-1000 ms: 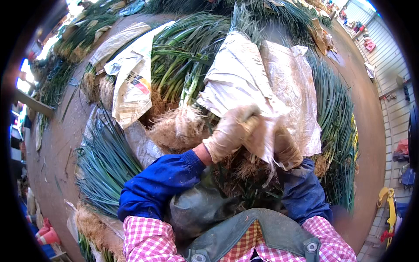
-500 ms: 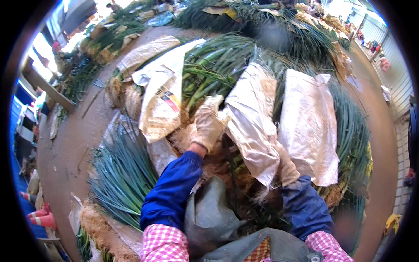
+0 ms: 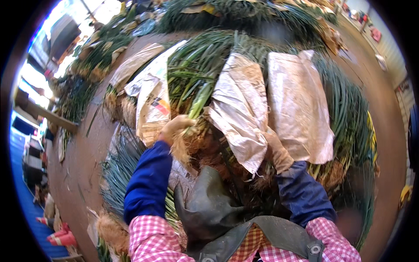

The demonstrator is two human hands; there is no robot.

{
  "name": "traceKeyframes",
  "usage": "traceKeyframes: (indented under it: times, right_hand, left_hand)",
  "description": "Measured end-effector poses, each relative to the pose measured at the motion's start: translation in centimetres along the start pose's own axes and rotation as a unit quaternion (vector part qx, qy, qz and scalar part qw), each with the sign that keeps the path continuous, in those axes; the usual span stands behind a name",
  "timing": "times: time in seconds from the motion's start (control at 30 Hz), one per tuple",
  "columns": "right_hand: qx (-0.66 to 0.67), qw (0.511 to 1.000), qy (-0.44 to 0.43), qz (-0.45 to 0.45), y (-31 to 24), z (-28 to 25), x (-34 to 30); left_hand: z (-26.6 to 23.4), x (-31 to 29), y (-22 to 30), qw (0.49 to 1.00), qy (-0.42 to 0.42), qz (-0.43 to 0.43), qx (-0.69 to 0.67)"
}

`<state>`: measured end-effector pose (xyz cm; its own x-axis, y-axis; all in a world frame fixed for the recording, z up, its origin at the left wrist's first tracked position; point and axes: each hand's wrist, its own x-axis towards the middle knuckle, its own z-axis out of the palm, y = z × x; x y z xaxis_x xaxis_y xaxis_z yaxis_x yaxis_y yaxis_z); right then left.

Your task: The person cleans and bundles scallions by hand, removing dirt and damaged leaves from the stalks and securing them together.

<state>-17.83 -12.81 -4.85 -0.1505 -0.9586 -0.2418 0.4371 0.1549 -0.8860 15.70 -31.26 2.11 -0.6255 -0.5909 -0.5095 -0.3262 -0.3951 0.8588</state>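
My gloved left hand [image 3: 176, 127] is closed round the pale lower stalks of some spring onions [image 3: 201, 97]. Their tan roots [image 3: 180, 149] hang down below the fist, while the green leaves run away into the pile ahead. My gloved right hand [image 3: 278, 153] grips the right edge of a dirty white woven sack [image 3: 244, 102], its fingertips partly hidden at the cloth. That sack lies over the spring onion heap, between my two hands. A dark rubber apron [image 3: 209, 192] covers my lap.
Another white sack [image 3: 297, 109] lies to the right, and a printed one [image 3: 152, 105] to the left. More spring onions [image 3: 120, 168] are bundled at the left. Further heaps [image 3: 244, 19] stand at the back. Brown floor [image 3: 74, 174] shows at the left.
My left hand has moved left and slightly down, and now shows closed on spring onion stalks with roots hanging below. My right hand stays at the sack's edge. The view has shifted a little.
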Motion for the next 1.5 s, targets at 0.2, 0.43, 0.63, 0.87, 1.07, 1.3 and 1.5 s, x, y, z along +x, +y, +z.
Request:
traceKeyframes:
  times: [0.2,0.43,0.63,0.87,1.07,1.3,1.5]
  right_hand:
    - [0.208,0.977,-0.038,0.029,-2.4,5.5,-1.2]
    - [0.23,0.968,-0.02,0.099,4.1,7.9,2.9]
    - [0.176,0.98,-0.056,-0.075,1.1,8.8,-1.9]
    - [0.131,0.984,-0.004,-0.117,-2.0,8.2,-3.1]
    - [-0.003,0.985,0.112,-0.13,0.0,3.8,0.7]
    - [0.162,0.985,0.023,-0.051,-2.8,8.2,0.4]
    - [0.139,0.977,-0.069,-0.145,-7.1,13.6,-3.6]
  left_hand:
    - [6.4,-12.3,2.9,0.933,-0.113,0.117,-0.32]
    - [12.3,-22.5,14.0,0.95,0.02,0.238,-0.202]
    - [21.5,-21.2,24.2,0.943,-0.021,0.326,-0.068]
    - [35.3,-14.1,28.3,0.935,-0.163,0.313,0.027]
    - [37.1,-6.7,20.3,0.899,-0.09,0.266,0.335]
    - [19.4,-7.1,6.0,0.696,0.07,0.326,0.636]
    - [11.7,0.7,-1.3,-0.445,0.182,0.04,0.876]
